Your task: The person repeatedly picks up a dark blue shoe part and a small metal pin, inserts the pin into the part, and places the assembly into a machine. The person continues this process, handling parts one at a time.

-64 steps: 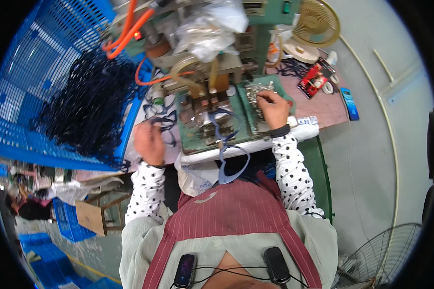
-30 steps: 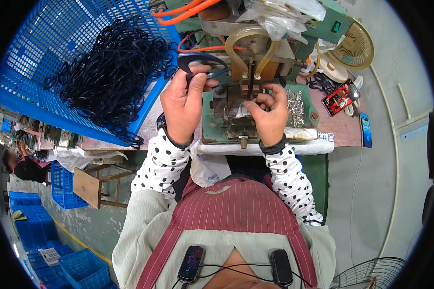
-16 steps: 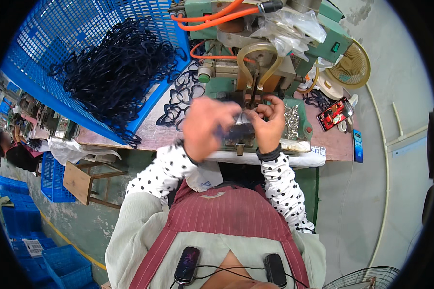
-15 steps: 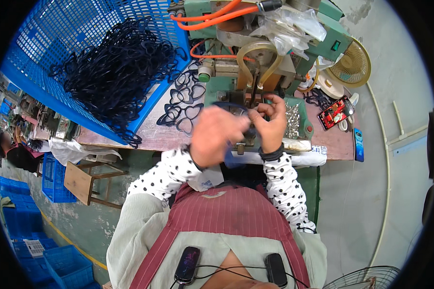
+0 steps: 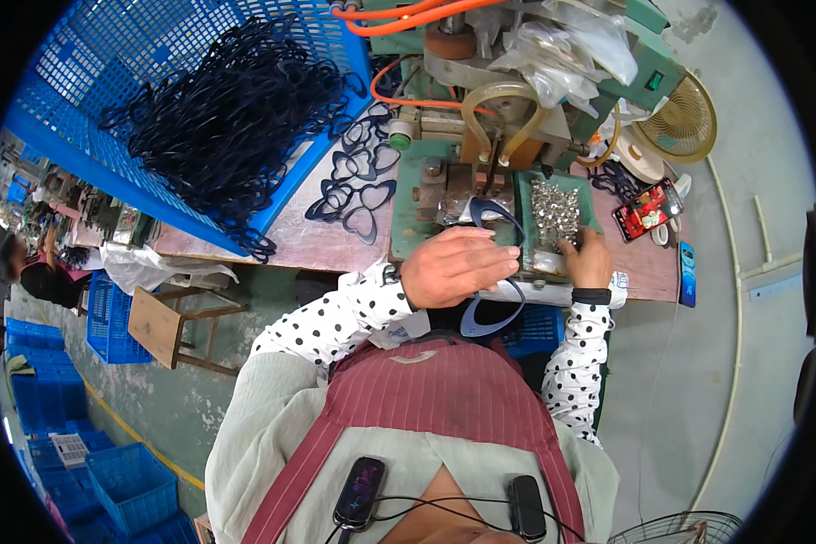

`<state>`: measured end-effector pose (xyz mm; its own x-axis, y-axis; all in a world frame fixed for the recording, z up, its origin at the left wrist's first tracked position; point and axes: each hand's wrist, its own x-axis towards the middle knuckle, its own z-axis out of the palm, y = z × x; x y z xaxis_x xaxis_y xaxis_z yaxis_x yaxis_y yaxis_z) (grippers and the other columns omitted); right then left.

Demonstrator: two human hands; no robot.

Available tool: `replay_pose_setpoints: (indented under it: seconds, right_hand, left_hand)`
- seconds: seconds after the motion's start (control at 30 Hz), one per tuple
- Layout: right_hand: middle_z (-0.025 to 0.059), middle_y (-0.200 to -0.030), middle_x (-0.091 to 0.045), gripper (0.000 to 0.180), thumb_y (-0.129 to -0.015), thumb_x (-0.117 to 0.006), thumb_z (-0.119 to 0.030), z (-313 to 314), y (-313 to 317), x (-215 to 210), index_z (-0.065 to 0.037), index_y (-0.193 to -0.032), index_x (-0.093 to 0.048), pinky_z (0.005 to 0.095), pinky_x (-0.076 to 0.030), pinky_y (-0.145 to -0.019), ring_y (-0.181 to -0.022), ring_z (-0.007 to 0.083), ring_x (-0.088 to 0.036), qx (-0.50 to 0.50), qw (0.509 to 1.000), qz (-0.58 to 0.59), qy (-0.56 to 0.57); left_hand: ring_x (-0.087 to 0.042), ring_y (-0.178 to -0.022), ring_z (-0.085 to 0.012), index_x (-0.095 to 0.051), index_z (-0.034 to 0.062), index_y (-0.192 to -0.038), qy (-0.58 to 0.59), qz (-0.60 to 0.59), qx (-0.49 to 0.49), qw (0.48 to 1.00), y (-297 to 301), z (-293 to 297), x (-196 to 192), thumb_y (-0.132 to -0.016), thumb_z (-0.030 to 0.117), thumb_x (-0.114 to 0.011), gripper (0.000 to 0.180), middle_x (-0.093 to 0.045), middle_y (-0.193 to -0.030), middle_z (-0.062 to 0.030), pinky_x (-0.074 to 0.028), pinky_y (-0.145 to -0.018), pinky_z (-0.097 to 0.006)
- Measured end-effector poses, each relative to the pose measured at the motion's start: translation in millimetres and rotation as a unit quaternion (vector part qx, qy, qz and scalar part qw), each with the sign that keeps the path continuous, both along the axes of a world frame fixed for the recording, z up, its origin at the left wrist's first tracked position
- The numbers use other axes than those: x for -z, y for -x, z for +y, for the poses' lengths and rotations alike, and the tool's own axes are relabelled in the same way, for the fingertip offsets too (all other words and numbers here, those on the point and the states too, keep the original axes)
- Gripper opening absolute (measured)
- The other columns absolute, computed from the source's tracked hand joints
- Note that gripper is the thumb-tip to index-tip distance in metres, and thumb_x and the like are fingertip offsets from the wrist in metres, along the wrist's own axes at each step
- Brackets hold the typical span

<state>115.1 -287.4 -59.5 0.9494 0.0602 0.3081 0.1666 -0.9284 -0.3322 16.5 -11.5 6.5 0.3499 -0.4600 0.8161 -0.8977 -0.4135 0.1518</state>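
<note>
My left hand (image 5: 461, 267) is in front of the press machine, its fingers together and stretched to the right. It holds a dark blue cat-eye glasses frame (image 5: 497, 324); one rim shows above the fingers and the other hangs below, the middle hidden by the hand. My right hand (image 5: 591, 261) is at the near right side of a pile of small shiny metal parts (image 5: 555, 210). Its thumb and fingers are bent down against the pile, and whatever is between them is too small to make out. The press machine's work spot (image 5: 486, 185) is beyond my left hand.
A blue basket (image 5: 286, 204) heaped with dark glasses frames (image 5: 227, 127) stands at the left. More frames (image 5: 358, 195) lie on the table beside the machine. At the right are a phone (image 5: 648, 210), a blue packet (image 5: 688, 272) and a fan (image 5: 675, 113). Orange hoses (image 5: 417, 18) cross above.
My right hand has left the machine's work spot and moved right to the metal parts. My left hand has shifted right with the glasses frame, which now shows clearly.
</note>
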Motion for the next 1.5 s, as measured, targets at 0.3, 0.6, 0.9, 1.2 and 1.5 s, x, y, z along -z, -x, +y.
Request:
replay_pose_setpoints:
  seconds: [0.3, 0.6, 0.9, 1.2, 1.5]
  right_hand:
    - [0.0133, -0.085, -0.069, 0.014, -0.083, -0.069, -0.016, 9, -28, 27, -0.005, -0.090, -0.072, 0.0352, -0.050, -0.075, -0.079, 0.0281, -0.065, -0.055, 0.969, -0.076, -0.226]
    - [0.0107, -0.086, -0.070, 0.016, -0.087, -0.066, -0.017, 13, -17, 31, -0.007, -0.099, -0.069, 0.0328, -0.052, -0.069, -0.074, 0.0243, -0.067, 0.018, 0.953, -0.099, -0.284]
    - [0.0099, -0.082, -0.068, 0.012, -0.092, -0.061, -0.016, 19, -19, 29, -0.006, -0.099, -0.064, 0.0349, -0.051, -0.064, -0.075, 0.0218, -0.068, 0.002, 0.959, -0.159, -0.235]
    - [0.0046, -0.081, -0.068, 0.006, -0.079, -0.069, -0.008, 30, -11, 5, -0.010, -0.084, -0.068, 0.0364, -0.047, -0.068, -0.074, 0.0243, -0.060, -0.050, 0.965, -0.170, -0.195]
    - [0.0067, -0.085, -0.069, 0.019, -0.077, -0.068, -0.001, 98, 37, -91, -0.003, -0.094, -0.074, 0.0224, -0.043, -0.063, -0.071, 0.0100, -0.057, -0.217, 0.864, 0.033, -0.454]
  left_hand:
    - [-0.064, -0.105, -0.0237, -0.064, 0.0053, -0.116, -0.035, -0.030, -0.060, 0.997, 11, -2, -1, -0.082, 0.016, -0.069, 0.036, -0.062, -0.123, -0.0136, -0.047, -0.096, -0.042]
    - [-0.057, -0.094, -0.0266, -0.069, 0.0111, -0.090, -0.045, 0.115, -0.466, 0.876, -22, 139, 75, -0.072, 0.006, -0.063, 0.019, -0.063, -0.106, -0.0091, -0.045, -0.076, -0.041]
    - [-0.051, -0.121, -0.0237, -0.070, 0.0183, -0.091, -0.318, 0.201, -0.347, 0.859, -48, 251, 97, -0.079, 0.010, -0.062, 0.017, -0.058, -0.128, -0.0024, -0.039, -0.094, -0.040]
    - [-0.059, -0.104, -0.0280, -0.061, 0.0145, -0.098, -0.191, 0.203, -0.399, 0.873, -28, 240, 87, -0.085, 0.007, -0.061, 0.015, -0.061, -0.120, -0.0017, -0.039, -0.085, -0.040]
    - [-0.063, -0.071, -0.0278, -0.056, 0.0043, -0.100, 0.143, 0.185, -0.479, 0.846, -34, 195, 43, -0.096, 0.015, -0.055, 0.011, -0.065, -0.083, -0.0126, -0.046, -0.065, -0.038]
